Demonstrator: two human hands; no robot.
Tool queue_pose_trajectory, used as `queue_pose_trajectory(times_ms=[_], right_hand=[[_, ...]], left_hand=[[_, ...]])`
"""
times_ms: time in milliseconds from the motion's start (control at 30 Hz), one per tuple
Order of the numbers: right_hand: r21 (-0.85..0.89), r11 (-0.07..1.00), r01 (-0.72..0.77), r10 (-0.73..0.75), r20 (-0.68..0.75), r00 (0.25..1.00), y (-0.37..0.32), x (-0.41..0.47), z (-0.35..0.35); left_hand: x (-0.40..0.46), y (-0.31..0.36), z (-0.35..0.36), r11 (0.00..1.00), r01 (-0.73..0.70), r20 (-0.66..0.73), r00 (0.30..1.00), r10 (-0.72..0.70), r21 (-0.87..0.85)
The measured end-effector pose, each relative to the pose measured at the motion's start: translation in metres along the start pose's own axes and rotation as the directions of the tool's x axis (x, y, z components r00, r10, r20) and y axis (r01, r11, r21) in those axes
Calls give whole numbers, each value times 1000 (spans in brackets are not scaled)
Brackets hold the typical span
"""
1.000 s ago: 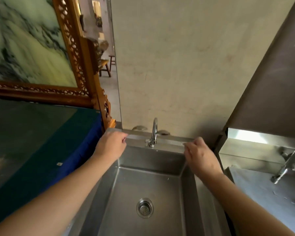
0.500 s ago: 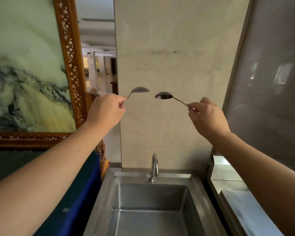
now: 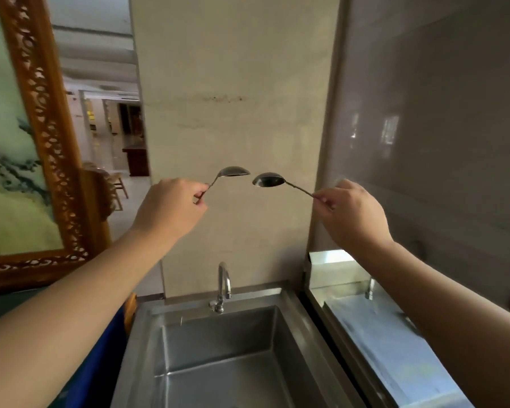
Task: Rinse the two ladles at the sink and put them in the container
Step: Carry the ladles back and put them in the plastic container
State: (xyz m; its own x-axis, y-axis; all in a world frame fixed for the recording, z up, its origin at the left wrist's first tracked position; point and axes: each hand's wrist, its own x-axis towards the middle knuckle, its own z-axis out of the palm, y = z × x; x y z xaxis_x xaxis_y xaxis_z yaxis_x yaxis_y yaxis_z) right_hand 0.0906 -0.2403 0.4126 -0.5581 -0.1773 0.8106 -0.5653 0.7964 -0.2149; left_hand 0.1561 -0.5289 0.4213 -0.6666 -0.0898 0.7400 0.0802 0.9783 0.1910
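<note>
Two small metal ladles are held up in front of the beige wall, well above the steel sink. My left hand pinches the handle of the left ladle, whose bowl faces down. My right hand pinches the thin handle of the right ladle, whose bowl faces up. The two bowls nearly touch at the middle. The tap stands at the sink's back rim, with no water running. No container is in view.
A carved wooden picture frame stands at the left above a dark blue-edged counter. A glossy grey panel and a second steel basin area lie to the right. A doorway opens behind the frame.
Both hands rose from the sink's back rim to chest height, each now holding a ladle. Since half a second ago the ladles came slightly closer together and the view tilted upward.
</note>
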Motion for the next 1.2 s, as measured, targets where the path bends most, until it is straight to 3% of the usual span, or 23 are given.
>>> queue_pose_trajectory(times_ms=[267,467,600,700,833,967,1200], right_hand=[[-122,986,-112,100,-101,990,115,-41,-87],[-205,945,-256,235,-121,964,249,-92,-177],[-224,909,-351,336,-101,936,338,-129,-238],[-243,872,-425,420,-72,905,401,-156,-277],[-225,811,-540,552,-12,834,474,-196,-318],[-117,714,-691,698,42,715,524,-237,-334],[-19,443,-897,895,79,440,582,-305,-332]], left_hand=[[19,129,62,977,-68,-2,998,69,-204],[25,285,140,906,-84,97,986,136,-415],[15,395,201,823,-13,227,959,171,-568],[3,472,249,749,120,362,917,167,-652],[-20,567,303,631,357,583,790,189,-689],[-43,630,343,565,575,779,590,215,-591],[-70,702,430,578,714,918,324,227,-395]])
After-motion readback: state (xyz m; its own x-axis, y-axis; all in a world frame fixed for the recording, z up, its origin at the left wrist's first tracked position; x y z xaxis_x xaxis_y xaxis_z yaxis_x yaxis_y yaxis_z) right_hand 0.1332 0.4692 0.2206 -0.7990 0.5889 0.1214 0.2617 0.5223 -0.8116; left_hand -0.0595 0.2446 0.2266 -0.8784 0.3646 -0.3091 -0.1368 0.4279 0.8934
